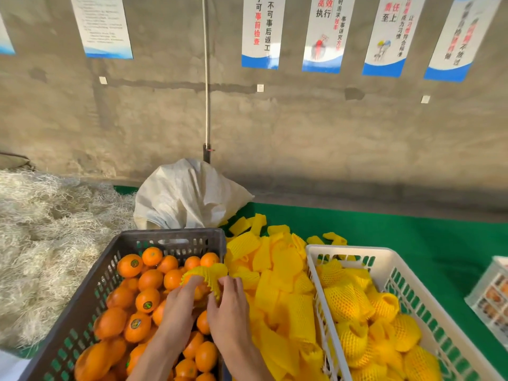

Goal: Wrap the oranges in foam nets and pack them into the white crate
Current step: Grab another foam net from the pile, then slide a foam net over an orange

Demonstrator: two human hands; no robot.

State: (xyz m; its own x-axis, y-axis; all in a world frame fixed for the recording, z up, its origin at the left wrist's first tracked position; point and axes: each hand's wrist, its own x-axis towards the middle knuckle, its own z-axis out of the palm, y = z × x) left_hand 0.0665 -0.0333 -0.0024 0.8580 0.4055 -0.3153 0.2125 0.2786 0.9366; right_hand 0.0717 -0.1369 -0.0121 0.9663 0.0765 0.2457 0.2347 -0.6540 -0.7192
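At lower left our dark crate (170, 236) holds some thirty oranges (150, 279), three showing unreadable stickers. Our left hand (178, 306) and right hand (228, 306), fingers clamped, stretch one foam net (206, 273) over an orange at centre. At right, one white crate (346, 250) carries about ten netted oranges (343, 301).

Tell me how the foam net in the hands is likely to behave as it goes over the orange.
The foam net looks soft and floppy: its rim ruffles where the left hand and right hand spread it. It probably stretches, since nets in the white crate hug their fruit. It is likely very light.
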